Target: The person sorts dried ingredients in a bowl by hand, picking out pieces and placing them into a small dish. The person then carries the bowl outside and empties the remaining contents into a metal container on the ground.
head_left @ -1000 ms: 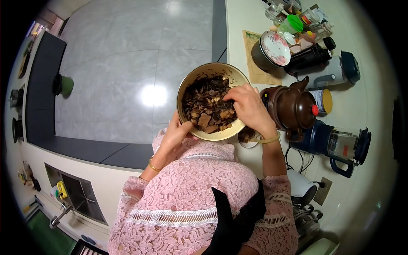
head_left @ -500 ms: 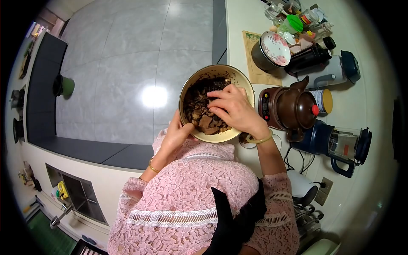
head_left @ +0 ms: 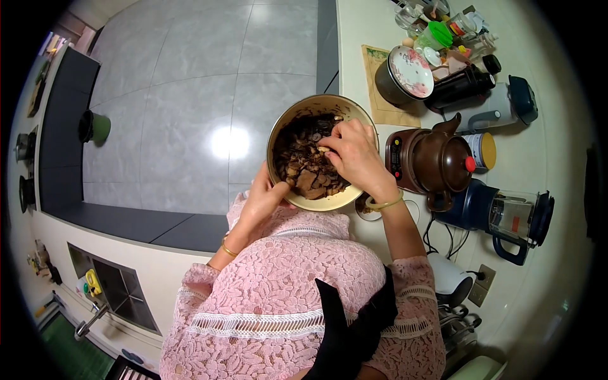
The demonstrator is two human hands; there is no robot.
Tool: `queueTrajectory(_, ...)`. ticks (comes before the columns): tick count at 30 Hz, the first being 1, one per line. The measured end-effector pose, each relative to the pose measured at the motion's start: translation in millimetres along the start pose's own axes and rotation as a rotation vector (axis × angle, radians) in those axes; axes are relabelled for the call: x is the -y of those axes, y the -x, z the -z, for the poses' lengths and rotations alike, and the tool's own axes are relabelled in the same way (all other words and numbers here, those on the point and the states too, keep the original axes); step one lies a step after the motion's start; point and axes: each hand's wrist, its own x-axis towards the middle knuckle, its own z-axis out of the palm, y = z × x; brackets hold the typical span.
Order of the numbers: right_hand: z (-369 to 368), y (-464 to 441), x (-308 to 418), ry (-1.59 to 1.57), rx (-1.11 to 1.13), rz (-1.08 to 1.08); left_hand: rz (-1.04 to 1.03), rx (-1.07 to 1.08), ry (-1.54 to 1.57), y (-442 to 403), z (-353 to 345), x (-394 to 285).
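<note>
Pale counter [head_left: 351,69] right of the bowl [head_left: 324,202], grey tiled floor [head_left: 183,114] left of it. Bowl within left hand's [head_left: 258,196] grip, fingers closed at its lower-left rim. Right hand [head_left: 360,155] inside bowl, fingertips pinching one pale piece [head_left: 324,149] over dried brown pieces [head_left: 297,155], uncountable. One bowl, one teapot [head_left: 443,158] right of it.

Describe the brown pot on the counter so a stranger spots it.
Start at the white counter on the picture's right, then find the cream bowl of dark pieces. Just right of the bowl, a rounded brown pot sits on a brown base. Its red knob sets it apart from the yellow-topped tin and blue blender beside it.
</note>
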Motion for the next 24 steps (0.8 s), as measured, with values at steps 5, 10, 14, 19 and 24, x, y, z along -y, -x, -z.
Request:
queueTrajectory(5,-1.1,-2.2,0.1,0.016,0.053,-0.031,-0.004,0.009,0.0,-1.9,0.9,5.8)
queueTrajectory(10,-2.4,1.0,-6.0,-0.041,0.007,-0.067,0.014,-0.006,0.02,-1.2,0.8,5.9)
queueTrajectory(14,-1.4,2.9,-5.9,-0.227,-0.03,-0.134,0.048,-0.028,0.014,-1.0,-0.5,2.6)
queueTrajectory(19,3.5,7.4,4.5,-0.256,0.053,-0.175,0.056,-0.014,0.027,-0.8,-0.7,1.7)
queueTrajectory(24,4.0,10.6,0.9,-0.148,-0.07,-0.132,0.087,-0.035,0.02,1.5,-2.5,-1.9)
